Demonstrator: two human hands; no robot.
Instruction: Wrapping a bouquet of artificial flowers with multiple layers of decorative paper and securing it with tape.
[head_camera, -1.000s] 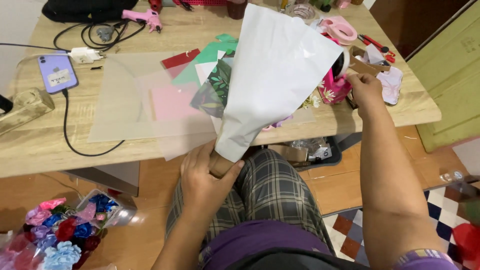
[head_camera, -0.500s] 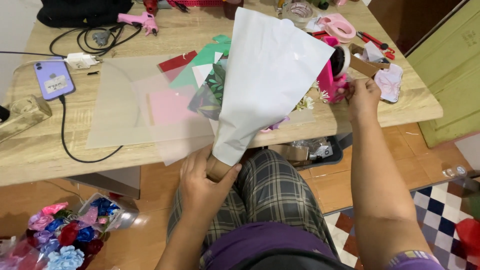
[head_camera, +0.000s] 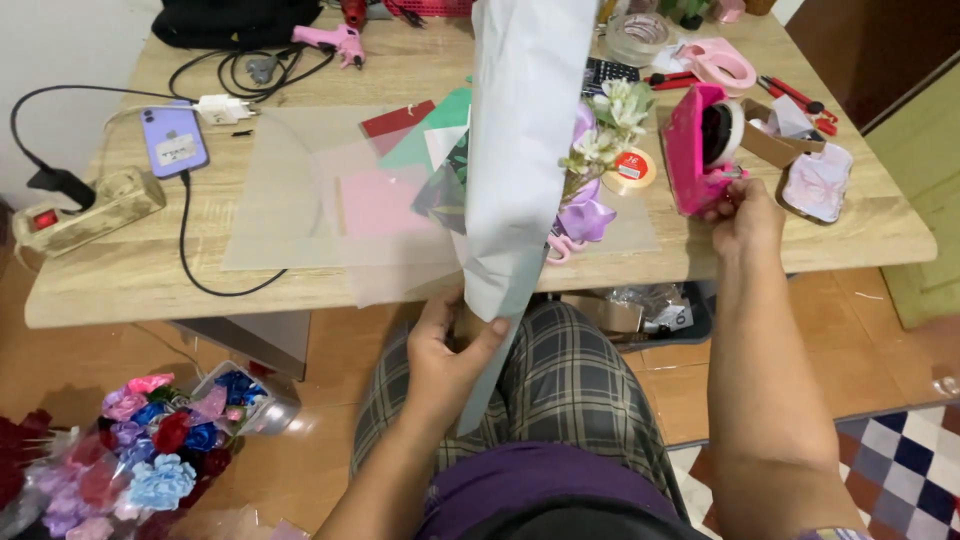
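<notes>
Left hand (head_camera: 450, 345): fingers closed round the narrow lower end of a white paper cone (head_camera: 520, 150), held below the counter (head_camera: 130, 285) edge, over the lap. Cone rises upright and widens toward the top of the view; its upper part covers the middle of the counter. White and purple flowers (head_camera: 605, 130) show at the cone's right edge.

Right hand (head_camera: 745, 215): at the near right edge of the counter, fingers curled and pinching at the lower corner of a pink tape dispenser (head_camera: 690, 150). Dispenser stands upright, roll of tape seated in it. Exactly what the fingertips grip cannot be told.

Counter, left: purple phone (head_camera: 172, 140) lying flat, on a cable; power strip (head_camera: 85, 205) at the far left edge. Clear plastic sheets (head_camera: 290, 200) lie spread at centre, pink, red and green paper under and beside them. Back edge: pink glue gun (head_camera: 335, 40), black bag (head_camera: 235, 18). Right: small tape roll (head_camera: 630, 168) just beside the dispenser, open cardboard box (head_camera: 775, 135), red-handled tools (head_camera: 795, 95).

Floor, lower left: tub of cloth roses (head_camera: 160, 450), mixed blue, pink, red.
</notes>
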